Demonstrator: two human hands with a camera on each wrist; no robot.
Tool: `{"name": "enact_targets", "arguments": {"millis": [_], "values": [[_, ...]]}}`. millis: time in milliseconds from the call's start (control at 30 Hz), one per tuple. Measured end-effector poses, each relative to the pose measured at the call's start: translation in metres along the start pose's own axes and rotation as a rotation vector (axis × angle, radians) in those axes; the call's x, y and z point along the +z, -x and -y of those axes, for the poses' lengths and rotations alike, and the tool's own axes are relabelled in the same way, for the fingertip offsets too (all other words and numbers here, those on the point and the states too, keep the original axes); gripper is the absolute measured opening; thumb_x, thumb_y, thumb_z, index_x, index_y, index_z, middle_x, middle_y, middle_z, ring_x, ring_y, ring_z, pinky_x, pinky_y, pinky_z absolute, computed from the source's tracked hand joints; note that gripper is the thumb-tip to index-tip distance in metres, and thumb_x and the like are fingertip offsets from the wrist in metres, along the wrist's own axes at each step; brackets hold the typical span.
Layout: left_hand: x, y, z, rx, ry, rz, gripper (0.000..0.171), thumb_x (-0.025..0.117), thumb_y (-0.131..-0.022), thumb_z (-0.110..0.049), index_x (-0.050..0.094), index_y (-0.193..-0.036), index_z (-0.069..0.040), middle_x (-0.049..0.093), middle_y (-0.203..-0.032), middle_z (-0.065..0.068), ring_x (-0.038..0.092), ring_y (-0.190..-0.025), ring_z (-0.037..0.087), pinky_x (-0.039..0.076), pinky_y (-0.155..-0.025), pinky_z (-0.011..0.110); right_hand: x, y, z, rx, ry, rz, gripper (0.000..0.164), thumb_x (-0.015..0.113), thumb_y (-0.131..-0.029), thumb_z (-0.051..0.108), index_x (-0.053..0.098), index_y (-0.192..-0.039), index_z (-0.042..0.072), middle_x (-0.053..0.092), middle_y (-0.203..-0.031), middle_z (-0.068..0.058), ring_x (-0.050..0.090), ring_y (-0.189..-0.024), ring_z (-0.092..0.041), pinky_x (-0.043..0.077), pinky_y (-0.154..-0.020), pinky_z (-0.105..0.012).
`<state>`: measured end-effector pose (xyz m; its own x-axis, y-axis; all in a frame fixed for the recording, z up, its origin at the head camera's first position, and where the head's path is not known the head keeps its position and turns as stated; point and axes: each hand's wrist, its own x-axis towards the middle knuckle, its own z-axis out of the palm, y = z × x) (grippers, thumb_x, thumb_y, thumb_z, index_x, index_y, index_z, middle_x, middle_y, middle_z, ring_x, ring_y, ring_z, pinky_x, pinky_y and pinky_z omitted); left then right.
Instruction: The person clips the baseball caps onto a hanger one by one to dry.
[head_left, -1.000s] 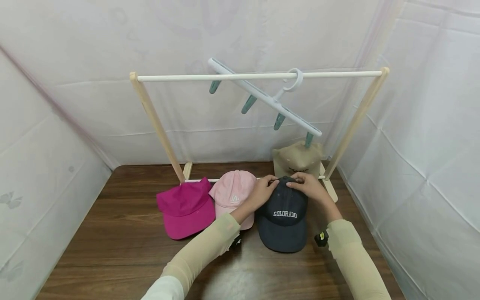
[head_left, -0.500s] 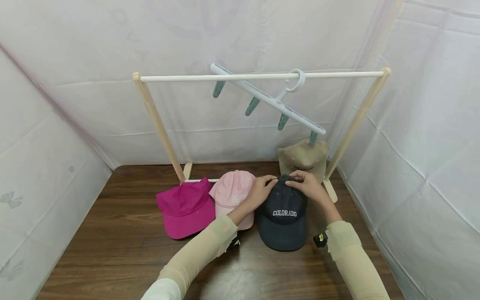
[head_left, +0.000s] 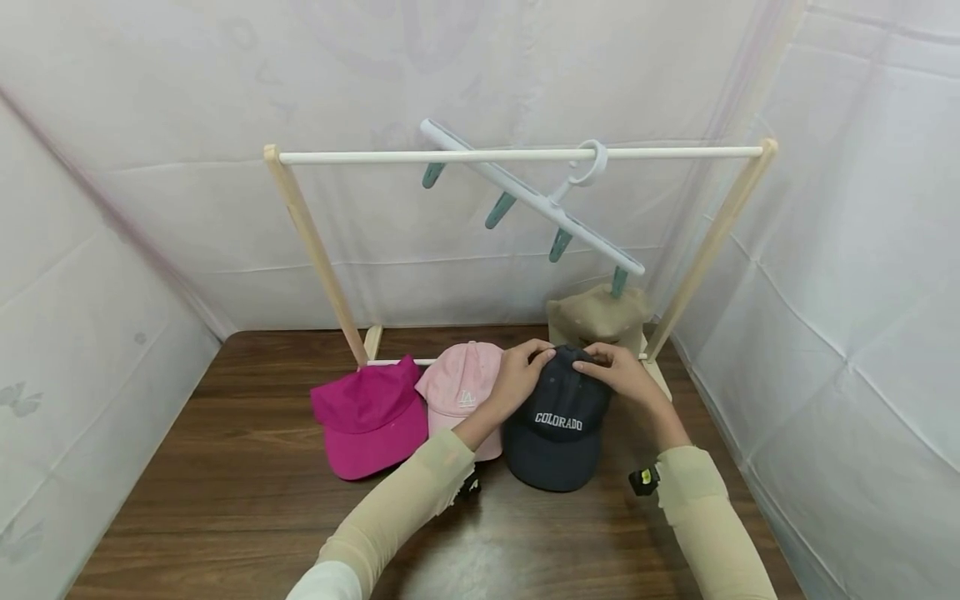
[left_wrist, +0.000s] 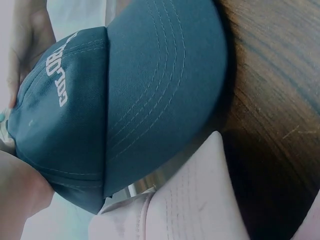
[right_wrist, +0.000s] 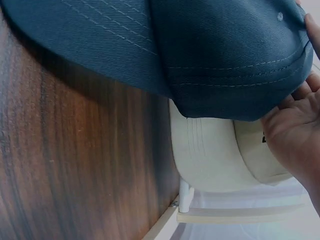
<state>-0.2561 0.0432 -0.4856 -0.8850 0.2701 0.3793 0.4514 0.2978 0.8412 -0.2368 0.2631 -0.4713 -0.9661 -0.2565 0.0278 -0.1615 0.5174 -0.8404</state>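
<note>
A dark navy baseball cap (head_left: pixel 558 417) lettered COLORADO is held by its crown between both hands, its brim toward me. My left hand (head_left: pixel 517 375) pinches the top left of the crown; in the left wrist view part of that hand (left_wrist: pixel 22 187) shows beside the cap (left_wrist: pixel 65 120). On the top right, my right hand (head_left: pixel 618 371) pinches the crown with thumb and fingers. The right wrist view has this hand (right_wrist: pixel 295 125) behind the cap (right_wrist: pixel 225 55). Behind it, a beige cap (head_left: pixel 596 315) hangs from the right-end clip (head_left: pixel 618 282) of a white hanger (head_left: pixel 532 198).
A magenta cap (head_left: pixel 371 417) and a pink LA cap (head_left: pixel 461 392) lie on the brown wooden table (head_left: pixel 225 467), left of the navy cap. The hanger hooks over the white bar (head_left: pixel 352 157) of a wooden rack. Several green clips line the hanger. White fabric walls stand around.
The navy cap has shifted slightly left and away from me, with both hands still pinching its crown. The hanger and beige cap swing a little, right and then back left.
</note>
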Motion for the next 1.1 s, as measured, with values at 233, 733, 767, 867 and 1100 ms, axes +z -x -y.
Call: {"name": "enact_targets", "arguments": {"millis": [233, 733, 767, 867, 1100], "values": [[-0.003, 0.001, 0.0, 0.038, 0.005, -0.018, 0.014, 0.06, -0.093, -0.028, 0.071, -0.099, -0.02, 0.07, -0.094, -0.007, 0.062, -0.08, 0.004, 0.049, -0.07, 0.022, 0.002, 0.004, 0.0, -0.004, -0.056, 0.005, 0.03, 0.066, -0.088, 0.039, 0.065, -0.105, 0.013, 0.064, -0.094, -0.007, 0.061, -0.073, -0.02, 0.05, -0.064, -0.033], [-0.017, -0.007, -0.013, 0.065, 0.082, -0.036, 0.017, 0.057, -0.095, -0.03, 0.07, -0.105, -0.023, 0.069, -0.099, -0.01, 0.063, -0.085, 0.003, 0.051, -0.073, 0.024, 0.003, 0.0, 0.029, 0.002, -0.046, -0.17, 0.035, 0.069, -0.083, 0.047, 0.068, -0.099, 0.016, 0.067, -0.097, -0.006, 0.063, -0.082, -0.021, 0.052, -0.067, -0.033], [-0.018, -0.007, -0.015, 0.072, 0.086, -0.026, 0.018, 0.056, -0.095, -0.03, 0.069, -0.107, -0.023, 0.068, -0.101, -0.009, 0.063, -0.087, 0.003, 0.051, -0.074, 0.025, 0.003, 0.0, 0.031, 0.004, -0.05, -0.179, 0.035, 0.069, -0.082, 0.047, 0.068, -0.099, 0.016, 0.067, -0.098, -0.006, 0.063, -0.083, -0.021, 0.052, -0.067, -0.033], [-0.022, -0.007, -0.021, 0.087, 0.09, 0.008, 0.022, 0.054, -0.097, -0.031, 0.066, -0.112, -0.022, 0.067, -0.106, -0.008, 0.062, -0.092, 0.004, 0.051, -0.077, 0.026, 0.002, 0.001, 0.037, 0.005, -0.052, -0.202, 0.036, 0.069, -0.082, 0.048, 0.068, -0.099, 0.016, 0.067, -0.102, -0.005, 0.062, -0.088, -0.02, 0.052, -0.069, -0.033], [-0.029, -0.007, -0.031, 0.056, 0.042, 0.047, 0.029, 0.054, -0.095, -0.041, 0.063, -0.115, -0.023, 0.065, -0.109, -0.008, 0.061, -0.093, 0.003, 0.05, -0.077, 0.024, 0.002, 0.0, 0.048, 0.006, -0.052, -0.213, 0.04, 0.068, -0.082, 0.051, 0.067, -0.103, 0.016, 0.067, -0.102, -0.005, 0.063, -0.084, -0.02, 0.053, -0.069, -0.035]]}}
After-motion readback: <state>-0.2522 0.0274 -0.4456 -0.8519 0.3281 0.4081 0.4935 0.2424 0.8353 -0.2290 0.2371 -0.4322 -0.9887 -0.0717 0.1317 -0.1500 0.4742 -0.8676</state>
